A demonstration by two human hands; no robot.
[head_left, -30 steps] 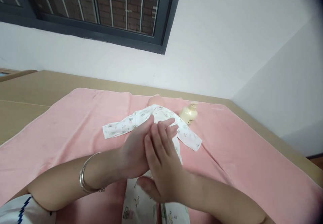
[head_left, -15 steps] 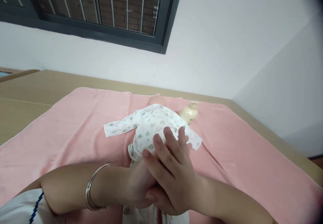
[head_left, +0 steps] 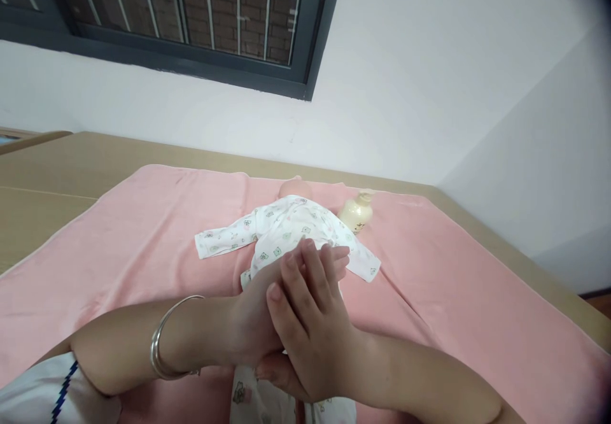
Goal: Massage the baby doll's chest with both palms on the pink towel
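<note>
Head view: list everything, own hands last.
Barred window: 1, dark grey, upper left
Smooth walls: 2, pale, background
Flat tabletop: 1, beige, below window
Curved piece: 1, brown, far left
Cloth blanket: 1, pink, on tabletop
Printed cloth outfit: 1, white, on blanket
Rounded form: 1, pinkish, above outfit
Round bottle: 1, cream, beside outfit
Metal bangle: 1+, silver, left wrist
Cloth sleeve: 1, white-navy, left arm
Left hand: 1, bare, centre
Right hand: 1, bare, against left
</note>
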